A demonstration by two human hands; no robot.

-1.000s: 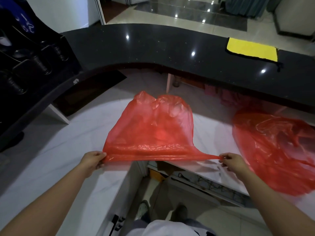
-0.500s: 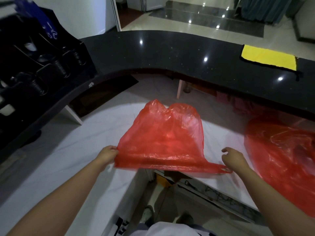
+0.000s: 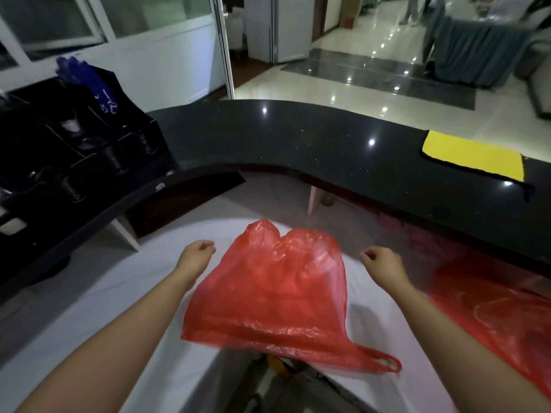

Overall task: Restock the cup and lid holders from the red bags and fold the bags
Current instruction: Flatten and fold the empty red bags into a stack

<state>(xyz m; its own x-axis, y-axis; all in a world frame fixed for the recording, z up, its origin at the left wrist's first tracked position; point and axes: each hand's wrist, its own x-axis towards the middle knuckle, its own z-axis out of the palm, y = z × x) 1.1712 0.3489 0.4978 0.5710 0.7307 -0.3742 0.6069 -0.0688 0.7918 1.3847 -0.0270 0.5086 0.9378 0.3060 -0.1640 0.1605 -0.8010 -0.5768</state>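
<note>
A red plastic bag (image 3: pixel 274 296) lies spread on the white counter (image 3: pixel 98 317), its near edge and one handle loop overhanging the counter's front edge. My left hand (image 3: pixel 195 256) hovers just left of the bag's far end, fingers loosely curled, holding nothing. My right hand (image 3: pixel 380 263) hovers to the right of the bag, also loosely curled and empty. A second red bag (image 3: pixel 492 311) lies crumpled on the counter at the right. The black cup and lid holder (image 3: pixel 74 150) stands at the far left, with dark cup stacks in its slots.
A curved black raised counter (image 3: pixel 298 138) runs behind the white one. A yellow cloth (image 3: pixel 474 156) lies on it at the right. Blue gloves (image 3: pixel 89 81) stick up from the holder. Below the counter's front edge there is an open gap with shelving.
Both hands let go of the bag's near edge and moved forward to either side of its far end. The bag settled onto the counter. The view tilted up.
</note>
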